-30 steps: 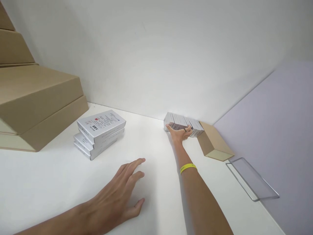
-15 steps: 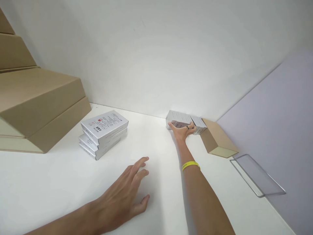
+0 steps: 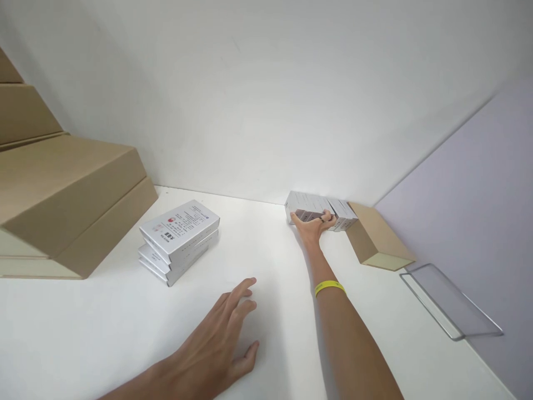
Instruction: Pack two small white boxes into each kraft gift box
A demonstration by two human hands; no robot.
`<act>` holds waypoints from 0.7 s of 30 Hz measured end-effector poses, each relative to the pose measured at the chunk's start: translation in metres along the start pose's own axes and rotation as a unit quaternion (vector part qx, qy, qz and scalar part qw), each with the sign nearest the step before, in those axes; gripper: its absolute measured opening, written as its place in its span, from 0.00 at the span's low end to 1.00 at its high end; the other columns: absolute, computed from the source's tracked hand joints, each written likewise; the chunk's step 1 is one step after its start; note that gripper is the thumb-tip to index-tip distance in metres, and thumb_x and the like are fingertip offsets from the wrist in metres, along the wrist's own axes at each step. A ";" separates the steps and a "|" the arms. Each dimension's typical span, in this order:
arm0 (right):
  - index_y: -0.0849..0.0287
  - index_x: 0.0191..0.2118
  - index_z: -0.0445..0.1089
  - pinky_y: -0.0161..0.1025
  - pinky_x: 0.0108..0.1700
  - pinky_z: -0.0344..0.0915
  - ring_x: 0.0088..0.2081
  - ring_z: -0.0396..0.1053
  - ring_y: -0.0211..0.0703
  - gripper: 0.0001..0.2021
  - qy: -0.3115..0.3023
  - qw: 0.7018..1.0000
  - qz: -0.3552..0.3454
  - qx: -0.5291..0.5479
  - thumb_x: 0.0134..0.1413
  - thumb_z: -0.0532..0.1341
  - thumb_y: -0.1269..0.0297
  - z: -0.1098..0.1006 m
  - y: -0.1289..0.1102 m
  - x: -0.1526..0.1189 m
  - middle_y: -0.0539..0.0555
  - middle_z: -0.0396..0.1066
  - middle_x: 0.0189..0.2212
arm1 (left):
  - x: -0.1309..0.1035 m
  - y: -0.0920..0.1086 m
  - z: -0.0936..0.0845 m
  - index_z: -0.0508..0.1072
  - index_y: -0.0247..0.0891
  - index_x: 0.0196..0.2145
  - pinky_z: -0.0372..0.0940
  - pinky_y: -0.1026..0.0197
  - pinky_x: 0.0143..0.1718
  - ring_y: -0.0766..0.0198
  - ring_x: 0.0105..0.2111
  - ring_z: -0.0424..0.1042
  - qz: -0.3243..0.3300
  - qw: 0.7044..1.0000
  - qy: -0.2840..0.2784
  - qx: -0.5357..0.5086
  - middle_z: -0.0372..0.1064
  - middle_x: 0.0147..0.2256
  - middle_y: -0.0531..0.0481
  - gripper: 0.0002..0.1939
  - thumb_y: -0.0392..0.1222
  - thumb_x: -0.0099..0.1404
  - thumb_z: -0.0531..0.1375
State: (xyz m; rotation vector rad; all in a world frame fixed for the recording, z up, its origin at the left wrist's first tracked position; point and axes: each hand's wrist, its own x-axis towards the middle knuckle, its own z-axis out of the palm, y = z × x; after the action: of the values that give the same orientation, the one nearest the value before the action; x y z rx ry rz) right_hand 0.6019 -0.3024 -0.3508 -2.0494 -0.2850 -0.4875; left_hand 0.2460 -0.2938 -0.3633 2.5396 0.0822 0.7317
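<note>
My right hand (image 3: 312, 226), with a ring and a yellow wristband (image 3: 328, 286), is stretched to the back wall. Its thumb and fingers grip a row of small white printed boxes (image 3: 308, 201) standing on edge. More of these boxes (image 3: 345, 215) stand directly right of that row. My left hand (image 3: 225, 333) hovers low over the white surface, fingers apart, holding nothing. Ahead and to its left lies an uneven stack of white printed boxes (image 3: 181, 233), the top one showing dark lettering and a red mark.
Large brown file boxes (image 3: 83, 194) are piled at the left. Another brown file box (image 3: 383, 239) stands past the row on the right. A metal wire frame (image 3: 453, 303) sits at the right edge of the white surface (image 3: 258, 250), by a pale lilac panel (image 3: 470, 194).
The view has shifted slightly, so everything sits a little lower in it. My right hand keeps its grip on the row by the wall; my left hand stays spread.
</note>
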 end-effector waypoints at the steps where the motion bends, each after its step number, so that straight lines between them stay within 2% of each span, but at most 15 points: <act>1: 0.52 0.68 0.56 0.67 0.64 0.58 0.68 0.51 0.66 0.35 -0.002 1.000 0.000 0.002 0.59 0.67 0.52 0.000 0.000 -0.001 0.61 0.44 0.72 | 0.001 0.000 -0.001 0.57 0.41 0.59 0.76 0.42 0.53 0.47 0.58 0.70 0.002 1.000 -0.001 0.001 0.52 0.68 0.31 0.25 0.33 0.66 0.57; 5: 0.51 0.70 0.51 0.66 0.64 0.60 0.68 0.50 0.67 0.39 -0.014 1.000 -0.001 0.001 0.59 0.67 0.51 0.001 0.000 -0.005 0.61 0.39 0.73 | 0.002 0.002 -0.004 0.57 0.41 0.58 0.75 0.45 0.54 0.49 0.59 0.69 -0.001 1.000 -0.010 0.009 0.53 0.68 0.33 0.23 0.33 0.67 0.57; 9: 0.52 0.70 0.51 0.69 0.67 0.51 0.71 0.42 0.70 0.40 -0.011 0.999 -0.022 -0.025 0.57 0.67 0.49 0.000 -0.001 -0.010 0.61 0.35 0.74 | 0.000 0.002 -0.002 0.58 0.41 0.58 0.75 0.43 0.54 0.48 0.58 0.70 -0.003 1.000 -0.010 0.019 0.52 0.69 0.34 0.22 0.34 0.68 0.56; 12: 0.53 0.69 0.55 0.70 0.68 0.49 0.71 0.42 0.69 0.38 -0.003 0.998 -0.039 -0.049 0.57 0.67 0.49 -0.001 -0.004 -0.012 0.61 0.40 0.73 | 0.000 0.000 0.000 0.57 0.41 0.58 0.75 0.42 0.54 0.48 0.59 0.69 -0.002 1.000 -0.012 0.023 0.51 0.69 0.34 0.22 0.35 0.68 0.56; 17: 0.55 0.66 0.58 0.66 0.65 0.54 0.67 0.51 0.65 0.36 0.000 0.996 -0.056 -0.068 0.57 0.67 0.48 -0.003 -0.009 -0.012 0.61 0.49 0.69 | 0.002 0.000 -0.002 0.58 0.41 0.58 0.75 0.42 0.54 0.47 0.58 0.70 0.007 1.000 -0.005 0.025 0.53 0.68 0.33 0.21 0.36 0.69 0.56; 21: 0.56 0.65 0.58 0.65 0.65 0.55 0.66 0.53 0.64 0.36 -0.003 0.996 -0.065 -0.068 0.56 0.67 0.46 -0.003 -0.011 -0.013 0.62 0.52 0.67 | 0.002 0.000 -0.002 0.58 0.41 0.57 0.74 0.41 0.55 0.47 0.59 0.70 0.003 1.000 -0.007 0.027 0.53 0.69 0.34 0.20 0.37 0.70 0.56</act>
State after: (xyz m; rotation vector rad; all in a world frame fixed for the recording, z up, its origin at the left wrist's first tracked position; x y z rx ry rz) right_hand 0.5855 -0.2998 -0.3462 -2.1740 -0.3996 -0.5947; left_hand 0.2463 -0.2926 -0.3607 2.5971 0.0899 0.7228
